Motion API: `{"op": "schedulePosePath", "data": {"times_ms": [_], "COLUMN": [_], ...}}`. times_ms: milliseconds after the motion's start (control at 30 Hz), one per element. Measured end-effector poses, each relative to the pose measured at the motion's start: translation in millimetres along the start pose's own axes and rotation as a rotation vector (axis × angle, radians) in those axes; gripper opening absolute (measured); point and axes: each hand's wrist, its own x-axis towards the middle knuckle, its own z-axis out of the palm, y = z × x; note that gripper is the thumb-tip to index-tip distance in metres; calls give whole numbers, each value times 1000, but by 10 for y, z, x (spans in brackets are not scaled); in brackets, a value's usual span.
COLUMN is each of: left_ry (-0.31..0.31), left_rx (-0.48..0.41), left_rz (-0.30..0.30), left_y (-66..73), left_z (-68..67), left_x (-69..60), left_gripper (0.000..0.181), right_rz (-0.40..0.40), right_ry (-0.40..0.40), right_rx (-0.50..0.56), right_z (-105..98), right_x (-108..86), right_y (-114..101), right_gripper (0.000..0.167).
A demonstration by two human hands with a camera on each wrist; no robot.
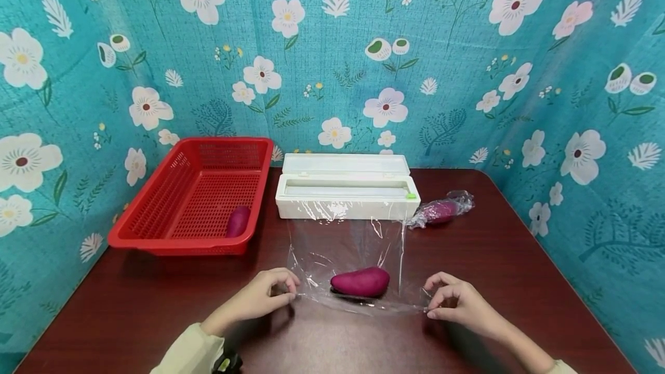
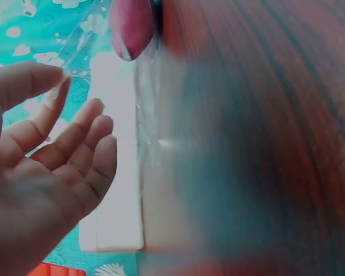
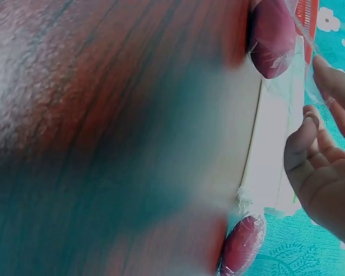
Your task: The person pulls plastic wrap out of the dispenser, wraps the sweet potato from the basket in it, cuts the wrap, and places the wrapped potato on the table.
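Observation:
A sheet of clear plastic wrap (image 1: pixel 347 241) runs from the white wrap dispenser (image 1: pixel 347 209) toward the front of the table. On the sheet near its front edge lies a purple sweet potato (image 1: pixel 363 282), also visible at the top of the left wrist view. My left hand (image 1: pixel 271 292) pinches the wrap's front left corner between thumb and forefinger. Its other fingers are loosely bent in the left wrist view. At the opposite corner, my right hand (image 1: pixel 457 302) pinches the wrap with thumb and fingertips. Neither hand touches the sweet potato.
A red plastic basket (image 1: pixel 150 243) stands at the back left with one sweet potato (image 1: pixel 238 221) inside. Right of the dispenser, whose lid (image 1: pixel 347 164) stands raised, lies a wrapped sweet potato (image 1: pixel 440 210). A flowered teal curtain (image 1: pixel 332 74) borders the dark table (image 1: pixel 332 345).

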Motion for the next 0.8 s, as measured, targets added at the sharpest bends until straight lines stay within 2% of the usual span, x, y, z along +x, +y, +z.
{"op": "schedulePosePath", "data": {"times_ms": [100,233,333,500,600,800], "left_ry": [-1,-20,-32,-53,-61,-56], "left_rx": [-61,-150,-226,-283,-292,-260], "left_rz": [-27,-62,-61,-71,-93,-133], "left_y": [120,102,-21,-23,-23,-26], "left_z": [-33,-38,-13,-12,-11,-18], "left_x": [20,27,17,7,4,-1], "left_gripper": [12,8,4,6,7,7], "right_rz": [-22,-31,-69,-140,-120,7], "right_ry": [10,-29,-59,-63,-91,-139], "right_rx": [38,116,156,135,146,200], "right_z": [-6,-13,-9,-20,-29,-45], "right_x": [23,16,16,37,33,11], "right_y": [-7,1,7,-24,-41,-33], "right_gripper": [21,24,27,31,30,22]}}
